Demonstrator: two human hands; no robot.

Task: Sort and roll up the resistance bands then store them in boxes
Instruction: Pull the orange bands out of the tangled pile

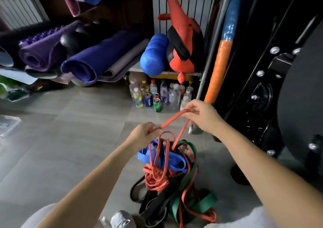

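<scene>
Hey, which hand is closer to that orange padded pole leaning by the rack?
Right. The right hand, pinching the red band, is just left of the lower end of the orange padded pole. The left hand grips the same band farther left and lower in view.

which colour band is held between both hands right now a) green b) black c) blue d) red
d: the left hand and the right hand each pinch the red band, which is lifted above the tangled pile. The blue band, green band and black band lie in that pile on the floor.
</scene>
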